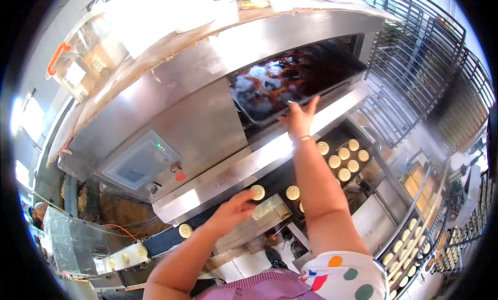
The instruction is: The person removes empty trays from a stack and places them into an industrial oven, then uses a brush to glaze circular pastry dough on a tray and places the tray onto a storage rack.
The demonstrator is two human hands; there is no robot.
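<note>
My left hand (231, 213) is at the dark conveyor belt, fingers bent and closed at the rim of a pale round pastry (258, 192) with a stamped top. Part of that grip is hidden by the fingers themselves. My right hand (301, 119) reaches farther out, thumb and fingers spread at the near edge of a dark, shiny tray (262, 110) inside the steel machine's opening. Beneath my right forearm, several similar pastries (343, 154) stand in rows on a black baking tray (332, 135). Another pastry (185, 230) lies on the belt, left of my left hand.
A steel machine (202, 118) with a control panel (140, 160) and red button (179, 174) stands ahead. Black metal racks (415, 56) rise at the right. Trays of pastries (402, 253) sit at lower right. A clear tub (85, 56) stands on the ledge at upper left.
</note>
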